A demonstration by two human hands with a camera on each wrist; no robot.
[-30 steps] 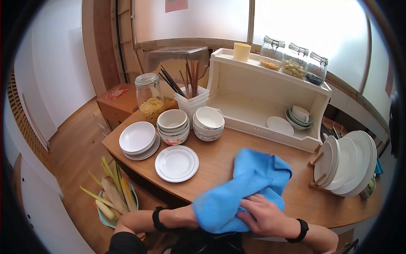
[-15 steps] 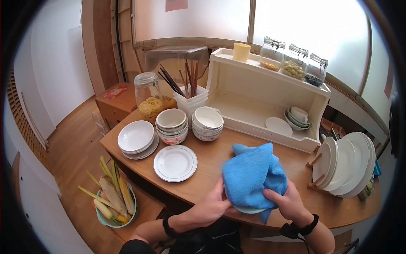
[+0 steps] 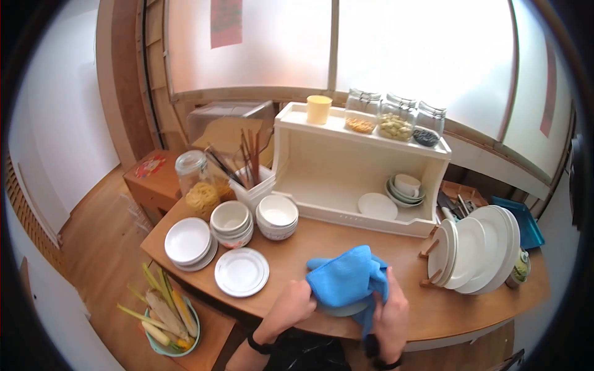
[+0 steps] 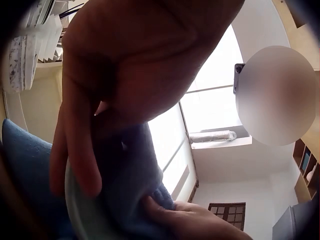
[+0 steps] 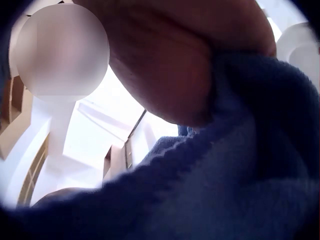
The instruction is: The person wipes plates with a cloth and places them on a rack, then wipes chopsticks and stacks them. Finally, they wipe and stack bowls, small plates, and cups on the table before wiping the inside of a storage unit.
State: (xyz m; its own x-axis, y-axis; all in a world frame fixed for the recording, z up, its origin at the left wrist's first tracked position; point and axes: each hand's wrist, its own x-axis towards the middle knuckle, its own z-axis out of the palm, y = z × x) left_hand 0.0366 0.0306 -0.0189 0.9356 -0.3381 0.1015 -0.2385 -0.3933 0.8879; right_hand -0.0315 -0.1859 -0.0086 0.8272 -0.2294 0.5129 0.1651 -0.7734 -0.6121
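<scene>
While both hands work at the near edge of the wooden counter [image 3: 322, 244], the scene reads:
Shelf unit [image 3: 322, 167]: white, holding small dishes; three filled jars [image 3: 396, 119] on top.
Blue cloth [image 3: 348, 281]: draped over a pale plate [image 3: 337, 309].
Left hand [image 3: 292, 303]: fingers curled round the plate's rim and cloth.
Right hand [image 3: 390, 309]: clutching the cloth's other side.
Glass jar [image 3: 197, 185]: pasta inside.

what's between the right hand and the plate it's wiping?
The blue cloth: in the head view it is bunched over the plate, with the right hand gripping it from the right. The left hand holds the plate's left edge.
</scene>
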